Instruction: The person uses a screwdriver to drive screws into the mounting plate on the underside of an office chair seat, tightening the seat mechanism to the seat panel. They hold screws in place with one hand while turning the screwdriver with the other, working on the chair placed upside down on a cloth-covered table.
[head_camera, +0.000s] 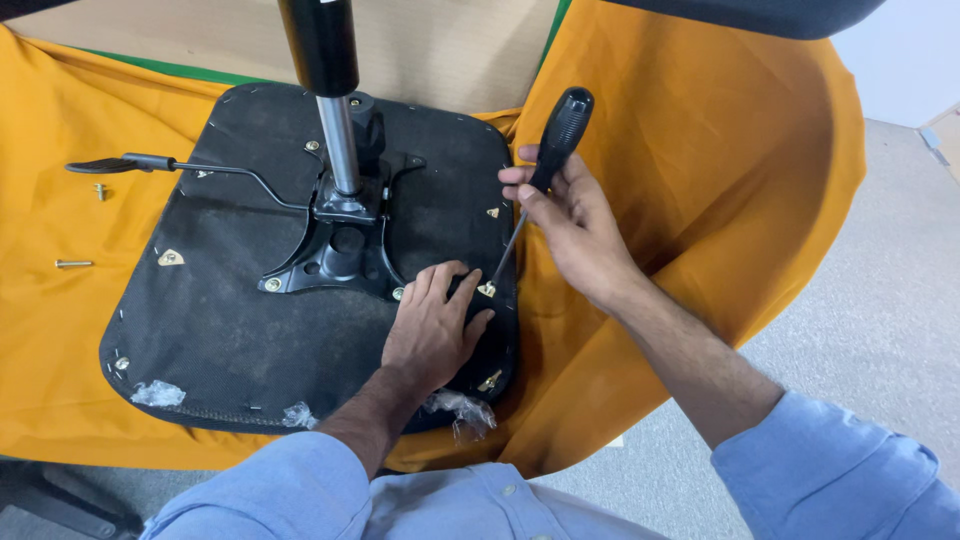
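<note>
A black-handled screwdriver (545, 165) stands tilted, tip on a brass fitting (487, 290) near the upturned black seat base's (220, 320) edge.

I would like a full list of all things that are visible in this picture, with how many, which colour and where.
seat base: one, black, upside down on the cloth
cloth: one, orange, spread under the seat base
metal bracket: one, black, bolted to the middle of the seat base
gas cylinder: one, silver with black top, upright from the bracket
lever: one, black, sticking out left from the bracket
loose bolts: two, brass colour, on the cloth at left
screwdriver: one, black handle, tip at a fitting near the seat's right edge
floor: grey, at right
sleeves: two, light blue, at bottom
left hand: flat on the seat base
right hand: grip around the screwdriver
</note>
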